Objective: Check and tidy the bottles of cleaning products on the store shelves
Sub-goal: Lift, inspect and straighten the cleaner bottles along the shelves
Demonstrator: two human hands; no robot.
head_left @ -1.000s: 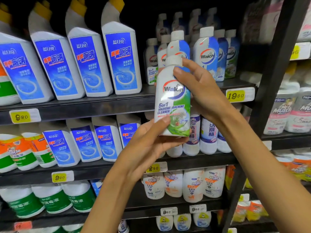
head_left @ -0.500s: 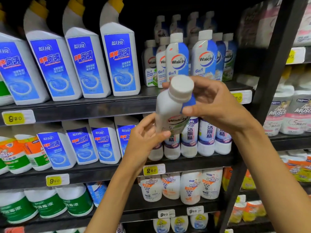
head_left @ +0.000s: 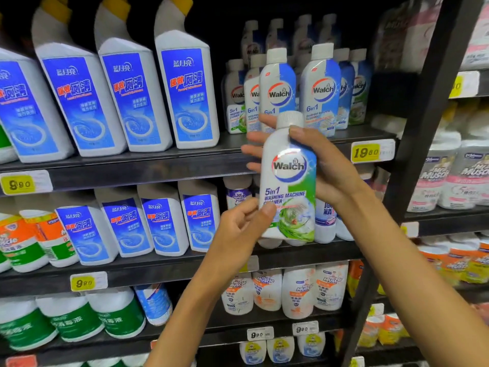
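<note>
I hold a white Walch 5in1 washing machine cleaner bottle (head_left: 289, 178) upright in front of the shelves, its label facing me. My right hand (head_left: 328, 165) grips it from behind, thumb near the white cap and fingertips showing on its left side. My left hand (head_left: 240, 226) pinches the bottle's lower left edge with thumb and curled fingers. Behind it, more Walch bottles (head_left: 320, 86) stand in rows on the upper shelf (head_left: 185, 165).
Big white toilet cleaner bottles with blue labels (head_left: 185, 88) fill the upper and middle shelves on the left. Mr Muscle bottles (head_left: 299, 290) stand on a lower shelf. A black upright post (head_left: 423, 123) divides off the right bay. Yellow price tags (head_left: 366, 152) line the shelf edges.
The bottle was tipped with its cap toward me half a second ago; it now stands upright with the label facing me. My left hand moved from the bottle's base to its lower left edge.
</note>
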